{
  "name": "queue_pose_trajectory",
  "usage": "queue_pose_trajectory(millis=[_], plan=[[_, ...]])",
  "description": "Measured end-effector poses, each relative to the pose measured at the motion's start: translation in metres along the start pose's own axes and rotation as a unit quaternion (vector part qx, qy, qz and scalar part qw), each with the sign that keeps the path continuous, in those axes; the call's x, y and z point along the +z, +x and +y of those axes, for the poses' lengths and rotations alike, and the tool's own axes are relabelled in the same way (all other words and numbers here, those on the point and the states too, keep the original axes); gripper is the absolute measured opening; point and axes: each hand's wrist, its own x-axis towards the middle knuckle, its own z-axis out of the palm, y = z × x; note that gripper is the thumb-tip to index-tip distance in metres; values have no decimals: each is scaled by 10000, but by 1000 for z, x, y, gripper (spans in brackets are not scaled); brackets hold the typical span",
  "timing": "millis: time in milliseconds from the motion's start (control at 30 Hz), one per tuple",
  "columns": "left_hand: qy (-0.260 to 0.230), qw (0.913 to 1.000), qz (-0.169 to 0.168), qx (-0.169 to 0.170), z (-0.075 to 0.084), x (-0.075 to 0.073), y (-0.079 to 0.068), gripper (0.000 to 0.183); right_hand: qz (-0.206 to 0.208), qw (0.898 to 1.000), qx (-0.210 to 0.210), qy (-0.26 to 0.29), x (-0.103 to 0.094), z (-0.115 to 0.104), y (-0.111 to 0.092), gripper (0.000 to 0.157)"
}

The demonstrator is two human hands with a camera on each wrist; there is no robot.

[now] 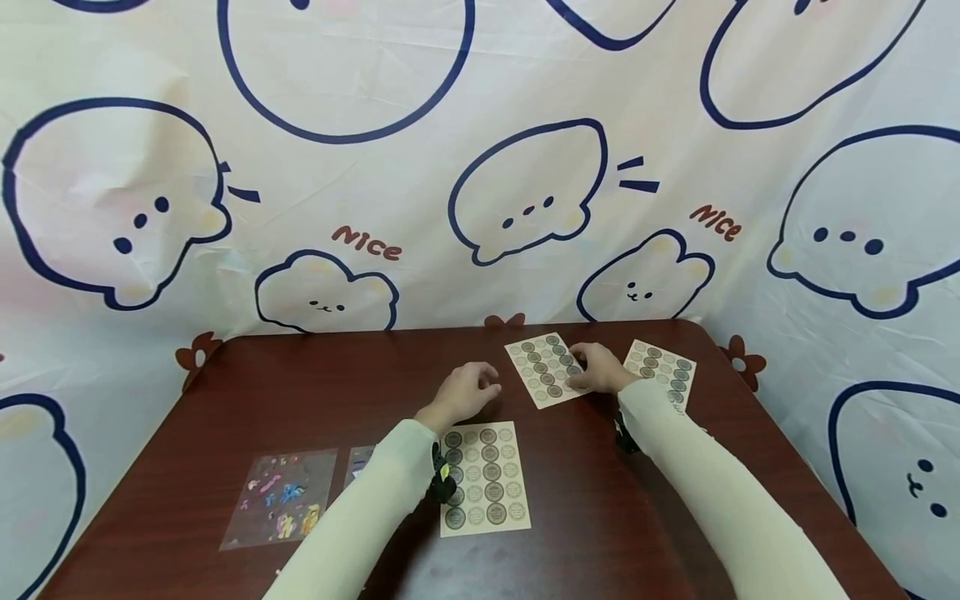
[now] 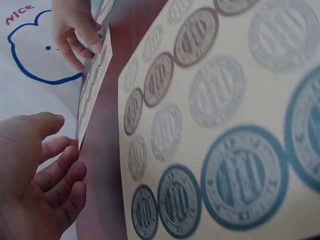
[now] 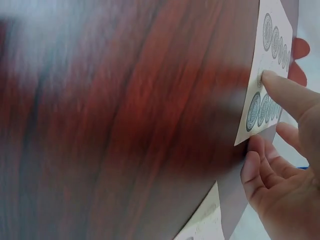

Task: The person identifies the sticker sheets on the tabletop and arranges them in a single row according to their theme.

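Observation:
My left hand [image 1: 463, 392] hovers above the table with loosely curled fingers and holds nothing. Below its wrist lies a cream sticker sheet [image 1: 512, 479] printed with rows of round grey and brown seals, large in the left wrist view. Near the back of the table, my right hand [image 1: 597, 368] is over the right edge of a second sticker sheet [image 1: 537, 372]. In the right wrist view its thumb [image 3: 272, 80] touches this sheet's face, while the other fingers bend beside the edge. A third sticker sheet [image 1: 678, 371] lies to the right, partly behind the right forearm.
To the left on the brown table [image 1: 300, 392] lies a clear sheet of colourful pony stickers [image 1: 277, 500]. Another clear sheet [image 1: 358, 461] is mostly hidden by the left sleeve. A cartoon-printed cloth [image 1: 420, 192] hangs right behind the table's back edge.

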Motion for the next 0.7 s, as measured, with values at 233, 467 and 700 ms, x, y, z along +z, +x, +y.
queue_pose_trajectory(millis=[233,467,700], plan=[[40,9998,107,-176,-9,-5,-1,30,-99,9999,-46,-126,7,-12,1,57],[62,9994,76,-321,-19,-11,0,34,-68,9999,50,-93,17,-23,3,52],[-80,9994,43,-342,-27,-8,1,39,-25,9998,197,-33,27,-36,5,51]])
